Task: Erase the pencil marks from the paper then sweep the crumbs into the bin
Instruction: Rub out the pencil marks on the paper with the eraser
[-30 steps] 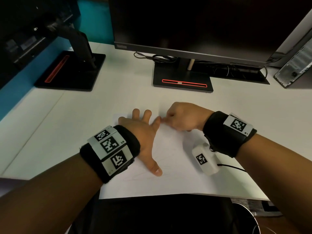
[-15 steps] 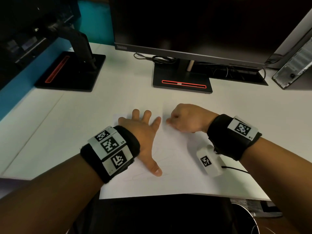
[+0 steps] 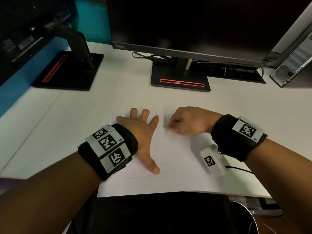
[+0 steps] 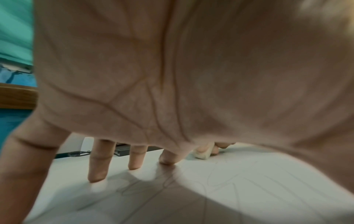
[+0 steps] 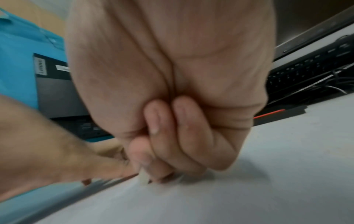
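A white sheet of paper [image 3: 177, 181] with faint pencil lines [image 4: 229, 178] lies at the desk's near edge. My left hand [image 3: 143, 132] lies flat on its left part, fingers spread and pressing it down. My right hand [image 3: 187, 121] is curled at the sheet's far edge and pinches a small whitish eraser [image 4: 202, 154] against the paper [image 5: 210, 201]. The eraser [image 5: 143, 178] shows only as a tip below the fingertips. From the head view the eraser is hidden under the fist.
A monitor on a black stand [image 3: 180, 78] is behind the paper, a second stand [image 3: 67, 71] at the back left, cables [image 3: 152, 57] behind. A computer case [image 3: 293, 65] stands at the back right. A round bin rim [image 3: 246, 217] shows below the desk edge, right.
My right hand with the eraser has slid a little to the right along the paper's far edge. My left hand has stayed pressed on the sheet.
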